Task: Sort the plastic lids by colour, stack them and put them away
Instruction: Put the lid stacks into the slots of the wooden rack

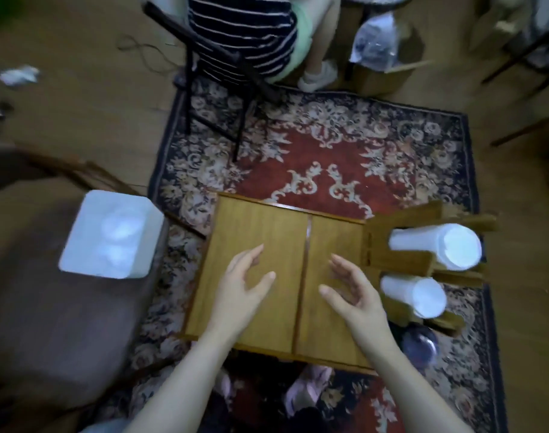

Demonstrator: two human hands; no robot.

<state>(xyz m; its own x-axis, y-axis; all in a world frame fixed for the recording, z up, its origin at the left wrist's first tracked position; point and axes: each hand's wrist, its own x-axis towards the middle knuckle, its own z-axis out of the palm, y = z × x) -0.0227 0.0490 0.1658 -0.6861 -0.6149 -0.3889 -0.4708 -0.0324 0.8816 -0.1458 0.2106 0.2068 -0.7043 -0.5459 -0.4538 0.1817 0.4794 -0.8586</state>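
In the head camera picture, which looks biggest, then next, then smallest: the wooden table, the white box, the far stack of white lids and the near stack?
1. wooden table
2. white box
3. far stack of white lids
4. near stack of white lids

The two stacks look close in size, and the wide-angle view stretches things, so their order is unsure.

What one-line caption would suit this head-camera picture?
Both hands, left and right, hover open over a wooden table beside two white lid stacks.
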